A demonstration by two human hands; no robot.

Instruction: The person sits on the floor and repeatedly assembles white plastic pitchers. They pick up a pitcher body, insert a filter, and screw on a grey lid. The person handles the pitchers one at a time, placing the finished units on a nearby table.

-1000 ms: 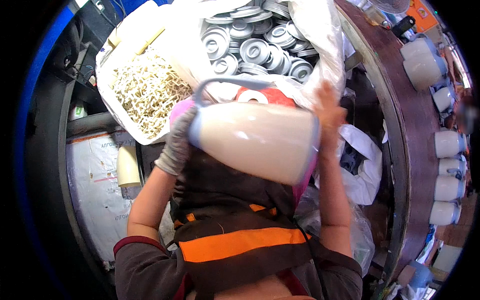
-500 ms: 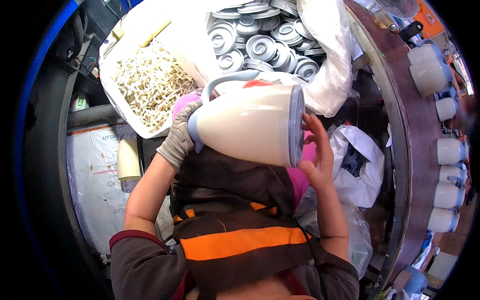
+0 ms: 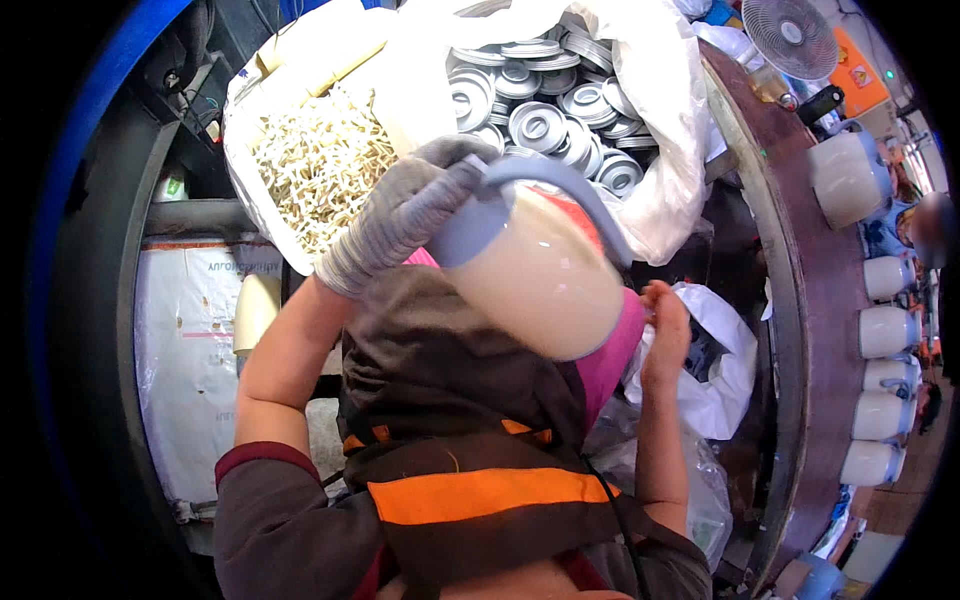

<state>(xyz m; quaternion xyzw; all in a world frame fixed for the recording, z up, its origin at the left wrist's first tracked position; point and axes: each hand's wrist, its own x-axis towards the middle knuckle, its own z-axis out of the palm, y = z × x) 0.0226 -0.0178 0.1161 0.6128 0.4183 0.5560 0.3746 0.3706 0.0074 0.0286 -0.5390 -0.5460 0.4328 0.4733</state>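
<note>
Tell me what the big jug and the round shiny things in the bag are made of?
The jug looks like smooth, milky see-through plastic with a grey-blue plastic handle, which the gloved left hand grips. The round discs look like metal: silvery, glinting, stamped rings. Their bag seems to be thin white plastic, crinkled.

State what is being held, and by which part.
The gloved left hand holds a white jug by its grey-blue handle. The bare right hand touches its lower end.

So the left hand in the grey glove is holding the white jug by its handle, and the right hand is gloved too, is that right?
Not quite. The left hand in the grey glove does hold the white jug by its handle, but the right hand is bare, with no glove on it. The head view shows this.
</note>
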